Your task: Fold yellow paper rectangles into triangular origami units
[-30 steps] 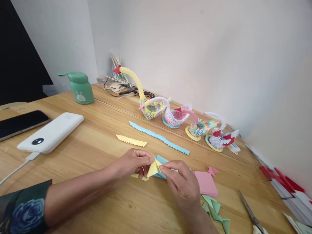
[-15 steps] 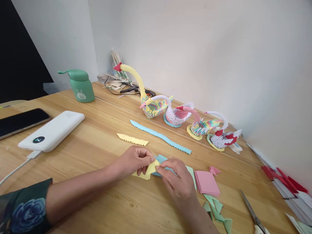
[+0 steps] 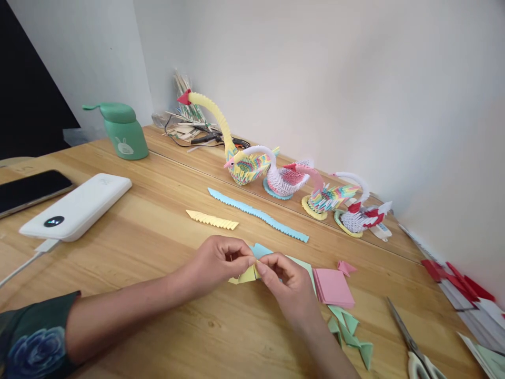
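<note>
Between my two hands is a small piece of folded yellow paper (image 3: 248, 274), partly hidden by the fingers. My left hand (image 3: 221, 259) pinches its left side with thumb and forefinger. My right hand (image 3: 290, 284) pinches the other side, its thumb tip close to the left one. Blue paper (image 3: 263, 250) lies on the table just behind the fingers, with pale green paper (image 3: 302, 267) beside it. To the right sits a stack of pink paper squares (image 3: 334, 287). Beyond my hands lie a short yellow folded strip (image 3: 212, 219) and a longer blue folded strip (image 3: 258, 213).
Several folded paper swans (image 3: 246, 166) stand along the wall. Scissors (image 3: 410, 339) and green folded pieces (image 3: 351, 331) lie at the right. A white power bank (image 3: 79, 205), a phone (image 3: 33, 190) and a green bottle (image 3: 124, 134) occupy the left. Red and white paper (image 3: 460, 287) lies far right.
Both hands have drawn closer together over the yellow paper, and the right thumb now presses along its edge. The whole view has shifted slightly.
</note>
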A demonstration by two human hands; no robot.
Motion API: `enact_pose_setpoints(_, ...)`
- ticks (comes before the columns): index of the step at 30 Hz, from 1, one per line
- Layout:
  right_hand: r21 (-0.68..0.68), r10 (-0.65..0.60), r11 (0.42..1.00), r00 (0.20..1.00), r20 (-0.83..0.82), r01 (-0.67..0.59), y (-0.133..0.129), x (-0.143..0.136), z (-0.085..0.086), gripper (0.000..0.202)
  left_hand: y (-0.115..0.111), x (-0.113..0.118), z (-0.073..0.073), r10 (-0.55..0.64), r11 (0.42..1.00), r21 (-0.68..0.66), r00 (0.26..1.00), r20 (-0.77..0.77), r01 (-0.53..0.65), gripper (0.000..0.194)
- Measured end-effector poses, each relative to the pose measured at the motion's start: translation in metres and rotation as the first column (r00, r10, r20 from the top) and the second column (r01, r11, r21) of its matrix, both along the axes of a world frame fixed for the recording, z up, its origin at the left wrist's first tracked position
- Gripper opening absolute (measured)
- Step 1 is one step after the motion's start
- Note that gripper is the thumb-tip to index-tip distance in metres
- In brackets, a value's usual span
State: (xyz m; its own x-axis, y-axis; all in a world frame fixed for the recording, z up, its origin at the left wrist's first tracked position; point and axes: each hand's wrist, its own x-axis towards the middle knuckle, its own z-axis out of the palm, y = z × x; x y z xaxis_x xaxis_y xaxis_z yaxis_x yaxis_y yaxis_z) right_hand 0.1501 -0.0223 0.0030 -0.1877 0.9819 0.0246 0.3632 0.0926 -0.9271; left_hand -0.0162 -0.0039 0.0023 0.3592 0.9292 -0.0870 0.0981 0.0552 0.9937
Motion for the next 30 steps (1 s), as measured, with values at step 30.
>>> enact_pose_setpoints(30,0.227,-0.039,0.973,0.999,0.038,0.03,-0.002,0.009,0.004,0.017,0.003,-0.002,0.0,0.033,0.978,-0.209,0.987,0.156,0.0,0.031)
